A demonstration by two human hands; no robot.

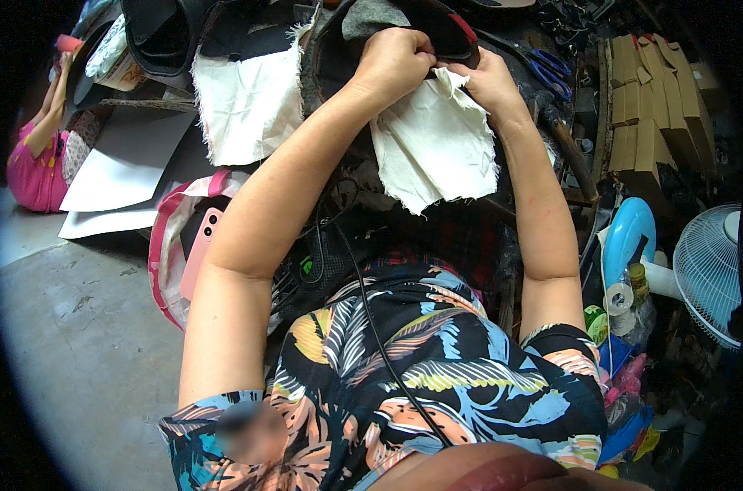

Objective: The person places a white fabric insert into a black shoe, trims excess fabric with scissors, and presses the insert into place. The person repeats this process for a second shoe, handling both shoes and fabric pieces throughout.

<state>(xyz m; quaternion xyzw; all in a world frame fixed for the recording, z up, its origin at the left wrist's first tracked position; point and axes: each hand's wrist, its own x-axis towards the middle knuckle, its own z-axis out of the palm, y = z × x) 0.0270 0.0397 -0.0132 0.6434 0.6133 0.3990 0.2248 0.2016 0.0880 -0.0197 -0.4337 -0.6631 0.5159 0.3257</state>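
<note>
At the top middle, a dark rounded fabric piece [332, 61] with a grey patch and a red edge lies before me. My left hand [396, 65] reaches over it with fingers bent and closed. What those fingertips grip is hidden. Close beside them, my right hand [490, 82] pinches the upper edge of a white cloth [437, 147] against the dark piece. The cloth hangs down toward me, creased and frayed along its edges. Another frayed white cloth [253, 106] hangs from a second dark piece just left of my left forearm.
Blue-handled scissors [547, 69] lie past my right hand. Stacked cardboard boxes [654, 106] and a fan [711, 274] stand at right. White sheets [126, 159] lie at left, near a pink-trimmed bag [165, 254] with a pink phone [200, 250]. Another person [40, 159] in pink is far left.
</note>
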